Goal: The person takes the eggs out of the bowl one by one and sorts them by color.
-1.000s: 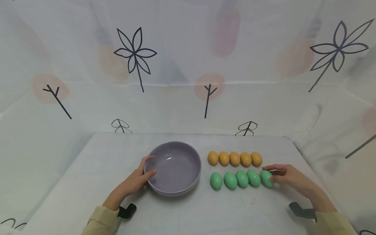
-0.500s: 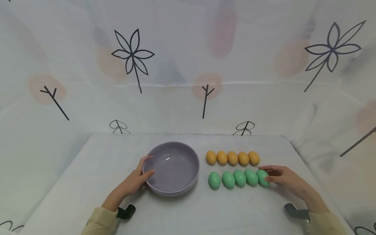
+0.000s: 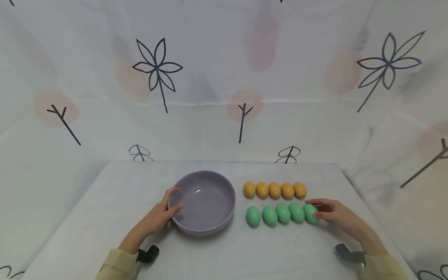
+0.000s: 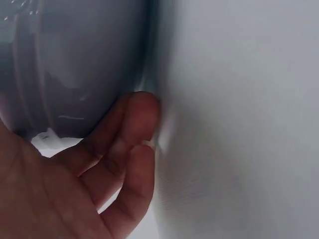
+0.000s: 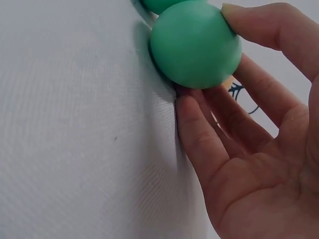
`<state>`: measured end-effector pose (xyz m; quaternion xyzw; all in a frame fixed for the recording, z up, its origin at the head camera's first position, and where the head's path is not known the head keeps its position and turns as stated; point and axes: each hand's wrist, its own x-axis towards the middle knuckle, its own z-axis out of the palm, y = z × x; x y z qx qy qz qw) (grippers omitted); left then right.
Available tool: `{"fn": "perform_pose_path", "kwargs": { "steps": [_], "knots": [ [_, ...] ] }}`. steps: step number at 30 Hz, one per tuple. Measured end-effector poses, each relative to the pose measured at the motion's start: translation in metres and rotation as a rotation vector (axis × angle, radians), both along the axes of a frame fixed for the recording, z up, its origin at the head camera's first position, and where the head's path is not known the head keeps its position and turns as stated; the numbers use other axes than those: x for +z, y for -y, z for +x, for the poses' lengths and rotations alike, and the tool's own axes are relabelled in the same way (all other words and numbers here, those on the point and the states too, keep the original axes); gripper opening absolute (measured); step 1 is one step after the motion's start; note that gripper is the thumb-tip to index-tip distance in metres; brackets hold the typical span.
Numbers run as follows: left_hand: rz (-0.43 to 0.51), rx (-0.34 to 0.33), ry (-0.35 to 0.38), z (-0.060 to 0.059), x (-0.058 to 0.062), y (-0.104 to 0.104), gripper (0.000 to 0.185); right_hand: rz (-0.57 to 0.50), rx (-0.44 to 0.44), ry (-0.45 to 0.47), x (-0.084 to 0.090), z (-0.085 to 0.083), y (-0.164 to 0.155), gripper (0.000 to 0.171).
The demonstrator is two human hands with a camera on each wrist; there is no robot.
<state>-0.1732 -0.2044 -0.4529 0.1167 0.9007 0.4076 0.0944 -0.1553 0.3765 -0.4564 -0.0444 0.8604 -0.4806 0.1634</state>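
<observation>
My left hand (image 3: 157, 216) grips the near-left side of a round greyish-purple bowl (image 3: 204, 206), thumb over the rim. In the left wrist view the curled fingers (image 4: 142, 117) lie low against the bowl's outer wall (image 4: 84, 59), close to the cloth. On the right, my right hand (image 3: 339, 214) pinches the rightmost green egg (image 3: 310, 213) of a row between thumb and fingers. The right wrist view shows the thumb on one side of that egg (image 5: 197, 45) and fingers around its other side. Another green egg (image 5: 167, 4) is just behind it.
Several green eggs (image 3: 269, 216) continue the row toward the bowl, the leftmost (image 3: 253, 216) slightly apart. Behind them several orange eggs (image 3: 274, 190) form a second row. A white cloth (image 3: 245, 252) covers the table, and a patterned curtain (image 3: 196, 128) hangs at the back and sides.
The right hand has slid the rightmost green egg slightly left, closing the gap to its neighbour. The head view has shifted a little. The left hand stays on the bowl.
</observation>
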Motion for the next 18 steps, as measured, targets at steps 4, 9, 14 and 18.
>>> {"fn": "perform_pose_path", "kwargs": {
  "steps": [4,9,14,18],
  "knots": [
    [-0.086,0.006,-0.061,0.001,0.001,0.003,0.061,-0.030,0.001,0.002,-0.003,-0.001,0.001,0.060],
    [-0.164,0.004,-0.140,-0.001,0.005,0.007,0.059,-0.054,-0.017,-0.044,-0.005,-0.001,-0.002,0.061],
    [-0.200,0.028,-0.239,-0.001,0.006,0.013,0.058,-0.078,-0.043,-0.087,-0.007,0.003,-0.004,0.058],
    [-0.185,0.091,-0.336,-0.001,0.011,0.023,0.055,0.026,-0.100,-0.116,-0.006,0.006,-0.003,0.059]
  ]
}}
